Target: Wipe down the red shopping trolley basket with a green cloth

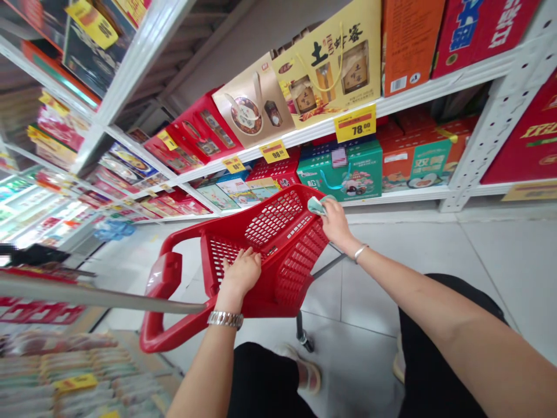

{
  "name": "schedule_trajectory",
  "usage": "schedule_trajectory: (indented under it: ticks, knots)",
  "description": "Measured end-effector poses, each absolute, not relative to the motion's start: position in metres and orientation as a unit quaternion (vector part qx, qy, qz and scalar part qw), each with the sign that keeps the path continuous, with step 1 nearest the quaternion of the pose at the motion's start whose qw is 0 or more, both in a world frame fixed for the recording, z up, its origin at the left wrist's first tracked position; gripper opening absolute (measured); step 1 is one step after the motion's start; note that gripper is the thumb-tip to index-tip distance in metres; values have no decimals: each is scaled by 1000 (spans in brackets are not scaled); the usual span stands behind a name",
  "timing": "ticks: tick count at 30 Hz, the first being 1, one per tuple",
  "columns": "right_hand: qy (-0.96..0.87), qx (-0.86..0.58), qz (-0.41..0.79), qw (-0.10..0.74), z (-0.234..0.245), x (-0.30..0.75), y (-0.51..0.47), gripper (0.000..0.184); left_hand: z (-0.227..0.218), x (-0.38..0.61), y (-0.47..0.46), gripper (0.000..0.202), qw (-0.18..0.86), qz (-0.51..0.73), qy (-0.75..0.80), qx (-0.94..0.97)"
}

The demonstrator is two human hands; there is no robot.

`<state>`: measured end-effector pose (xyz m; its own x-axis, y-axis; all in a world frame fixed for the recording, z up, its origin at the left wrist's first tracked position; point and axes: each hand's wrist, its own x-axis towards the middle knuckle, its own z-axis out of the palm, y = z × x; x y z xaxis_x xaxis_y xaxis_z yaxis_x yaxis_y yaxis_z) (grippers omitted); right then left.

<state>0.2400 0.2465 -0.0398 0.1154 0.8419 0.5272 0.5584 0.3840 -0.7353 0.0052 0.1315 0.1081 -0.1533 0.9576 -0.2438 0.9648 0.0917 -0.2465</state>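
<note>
Hands, two, bare: the right hand [334, 223] closed around one cloth [314, 205]; the left hand [243, 271] with fingers loosely spread and nothing visible in it, over the near part of one cart [266, 302]; whether its palm touches the cart cannot be told. Wrist pieces, two: one plain silver-coloured bracelet [360, 252] behind the right hand, one linked metal watch band [225, 319] behind the left. The cart spans the space beneath and between both hands, the cloth lying at its far rim by the right fingertips. Cart: bright red, moulded, plastic-looking, walls pierced with rows of small rounded openings, a looped handle [150, 331] left of the left hand, one dark wheel [307, 342] clearly visible below. Cloth: pale green with a white patch, soft, bunched. Pole, one, grey, smooth [108, 299], left of the left hand, crossing before the handle. Price tags, three, yellow [355, 123], on the white shelf edge [435, 93] beyond the right hand. Boxes just beyond it: one teal [339, 174], with a cord handle; above, one beige [250, 107], printed with a bowl. Floor: pale square tiles [413, 244], right of the right hand.
</note>
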Motion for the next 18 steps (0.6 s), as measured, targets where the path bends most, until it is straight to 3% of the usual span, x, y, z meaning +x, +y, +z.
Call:
schedule_trajectory:
  ticks: [4,7,11,13,15,18]
  knots:
    - [-740,-428,65,516,-44,187,188,40,111,6,139,55,11,-195,735,650]
    - [-832,-313,-106,445,-50,156,147,32,112,4,142,53,6,-202,724,659]
    - [-839,-286,-266,378,-56,149,134,41,113,3,140,51,9,-190,726,661]
    - [-835,-279,-296,371,-57,162,143,41,114,1,138,51,11,-191,724,662]
    - [-867,-220,-289,342,-56,182,156,29,114,-1,136,51,3,-199,716,669]
    - [-937,-155,-152,272,-54,221,177,29,114,-4,136,53,-9,-219,702,678]
